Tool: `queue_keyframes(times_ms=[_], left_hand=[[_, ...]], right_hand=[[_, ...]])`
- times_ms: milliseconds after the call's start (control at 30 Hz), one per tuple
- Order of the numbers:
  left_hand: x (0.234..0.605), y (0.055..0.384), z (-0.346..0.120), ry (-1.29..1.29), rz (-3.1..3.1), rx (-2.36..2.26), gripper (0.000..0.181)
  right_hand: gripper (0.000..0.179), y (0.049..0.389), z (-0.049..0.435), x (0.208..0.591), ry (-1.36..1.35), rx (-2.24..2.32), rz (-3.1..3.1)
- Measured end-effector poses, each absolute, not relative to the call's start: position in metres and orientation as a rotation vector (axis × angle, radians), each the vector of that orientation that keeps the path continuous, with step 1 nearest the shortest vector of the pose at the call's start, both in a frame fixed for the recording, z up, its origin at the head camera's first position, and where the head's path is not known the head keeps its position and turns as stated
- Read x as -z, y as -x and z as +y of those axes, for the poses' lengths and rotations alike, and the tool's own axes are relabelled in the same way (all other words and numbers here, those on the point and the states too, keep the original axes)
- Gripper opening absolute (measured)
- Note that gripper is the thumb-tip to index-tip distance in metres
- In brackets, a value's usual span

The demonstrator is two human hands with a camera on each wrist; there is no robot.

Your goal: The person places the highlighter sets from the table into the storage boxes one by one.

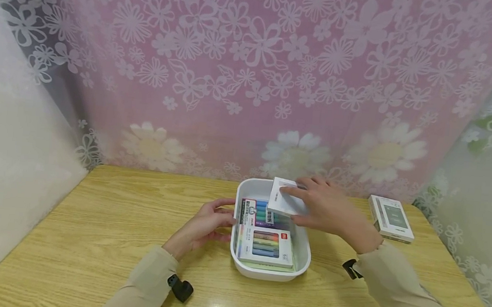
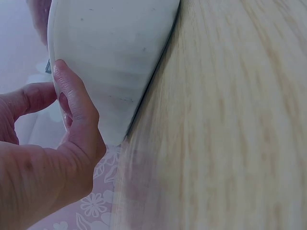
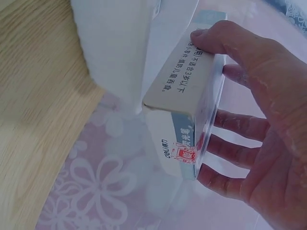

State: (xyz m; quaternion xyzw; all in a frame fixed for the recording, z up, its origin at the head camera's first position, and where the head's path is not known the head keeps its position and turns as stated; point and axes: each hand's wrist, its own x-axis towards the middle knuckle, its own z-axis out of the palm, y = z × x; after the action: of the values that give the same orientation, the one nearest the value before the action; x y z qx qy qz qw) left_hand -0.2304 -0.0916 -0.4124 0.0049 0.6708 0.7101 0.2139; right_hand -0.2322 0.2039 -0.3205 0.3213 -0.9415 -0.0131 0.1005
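Note:
A white plastic tub stands on the table with boxes of coloured pens inside. My left hand holds its left side, fingertips at the rim; in the left wrist view one finger lies along the outer wall. My right hand grips a white box tilted over the tub's back right corner. In the right wrist view, the thumb rests on the printed side of this box and the fingers support the opposite side. Below it are a box of blue-green pens and a windowed pen box.
Another white box with a grey window lies at the table's back right. The wooden table meets a pink floral curtain behind the tub. Black wrist straps sit over both sleeves.

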Motion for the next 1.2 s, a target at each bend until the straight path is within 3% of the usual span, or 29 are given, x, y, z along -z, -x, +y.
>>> queue_keyframes(times_ms=[633,1200], left_hand=[[0.412,0.23,-0.092,-0.018,1.863,-1.968,0.063],[0.411,0.23,-0.091,-0.013,1.874,-1.958,0.062]], right_hand=[[0.062,0.246,0.163,0.329,-1.115,0.034,-2.817],[0.058,0.264,0.157,0.35,-1.168,-0.196,-2.988]])
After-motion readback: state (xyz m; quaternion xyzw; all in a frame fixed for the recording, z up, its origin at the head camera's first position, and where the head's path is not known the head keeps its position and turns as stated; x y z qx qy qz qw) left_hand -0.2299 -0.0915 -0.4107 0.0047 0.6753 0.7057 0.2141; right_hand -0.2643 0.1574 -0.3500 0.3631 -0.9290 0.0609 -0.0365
